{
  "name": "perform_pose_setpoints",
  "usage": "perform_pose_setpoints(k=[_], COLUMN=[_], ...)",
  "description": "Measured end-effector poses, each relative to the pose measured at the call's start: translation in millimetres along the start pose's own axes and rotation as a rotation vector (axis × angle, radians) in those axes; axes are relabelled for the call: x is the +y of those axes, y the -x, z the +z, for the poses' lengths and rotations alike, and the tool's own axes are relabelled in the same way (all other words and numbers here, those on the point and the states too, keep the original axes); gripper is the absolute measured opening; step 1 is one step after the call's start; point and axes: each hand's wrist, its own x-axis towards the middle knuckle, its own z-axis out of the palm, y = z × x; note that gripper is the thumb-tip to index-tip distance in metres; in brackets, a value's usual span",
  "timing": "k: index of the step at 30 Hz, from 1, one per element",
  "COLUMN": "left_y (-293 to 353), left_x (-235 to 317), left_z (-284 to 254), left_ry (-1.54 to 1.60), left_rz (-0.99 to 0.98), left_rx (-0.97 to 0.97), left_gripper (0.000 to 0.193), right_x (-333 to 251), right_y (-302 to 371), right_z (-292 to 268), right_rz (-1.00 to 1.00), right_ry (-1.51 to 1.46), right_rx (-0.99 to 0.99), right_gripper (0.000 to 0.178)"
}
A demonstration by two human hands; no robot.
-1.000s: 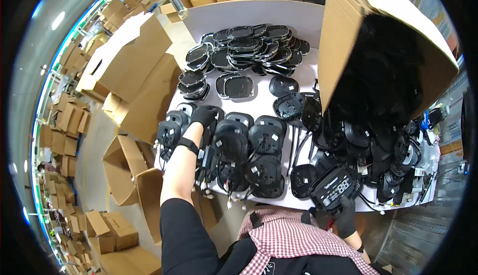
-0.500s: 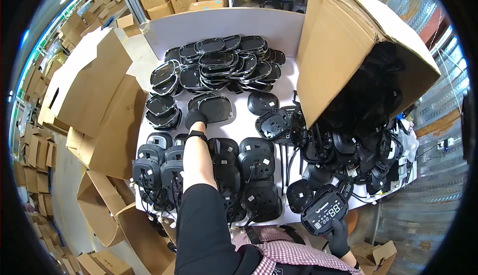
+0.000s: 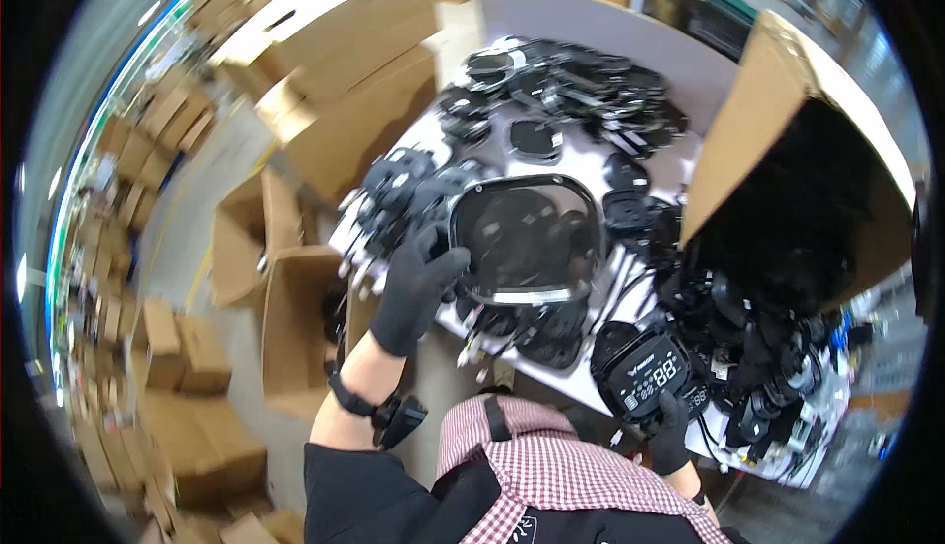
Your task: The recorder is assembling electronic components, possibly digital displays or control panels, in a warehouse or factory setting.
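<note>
In my black-gloved left hand [image 3: 418, 288] is a smoky see-through cover [image 3: 527, 234] with rounded corners and a shiny rim. My fingers and thumb grip its left edge, and it is raised above the table. My right hand [image 3: 671, 436], also in a black glove, grips the lower edge of a rounded black display unit [image 3: 645, 372] whose face bears white digits and symbols. This unit is at the table's near edge, beside other black parts. Another dark cover [image 3: 535, 140] lies flat on the table beyond the raised one.
Piled dark covers [image 3: 600, 91] line the back of the table. Black housings with cables [image 3: 404, 185] stand at the left. A large tilted carton [image 3: 753, 121] opens over heaped black parts [image 3: 758, 377] at the right. More cartons [image 3: 349, 111] stand left of the table.
My left hand has lifted a cover off the table and brought it nearer. My right hand still grips the display unit. The view has swung to the left.
</note>
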Motion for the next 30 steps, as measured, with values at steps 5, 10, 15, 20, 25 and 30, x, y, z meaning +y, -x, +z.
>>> perform_pose_setpoints(k=[5, 10, 15, 20, 25, 30], left_y=[225, 355, 392, 394, 377, 356], left_x=[56, 38, 6, -29, -41, -36], left_z=[-20, 4, 27, 41, 57, 68], left_ry=[-0.051, -1.275, -1.558, -1.53, -1.283, -0.82], left_rz=[-0.094, 0.534, 0.768, 0.813, 0.812, 0.544], left_rx=[0.358, 0.679, 0.518, 0.411, 0.224, 0.034], left_gripper=[0.024, 0.027, 0.036, 0.034, 0.044, 0.058], right_x=[-10, 3, 16, 1, 16, 21], right_y=[20, 40, 73, 110, 99, 102], right_z=[15, 52, 96, 106, 74, 64], right_rz=[0.161, 0.381, 0.499, 0.516, 0.346, 0.3], right_ry=[0.149, 0.329, 0.529, 0.338, 0.422, 0.327], right_rx=[-0.336, -0.658, -1.034, -0.986, -0.924, -0.815], right_gripper=[0.056, 0.041, 0.041, 0.04, 0.036, 0.04])
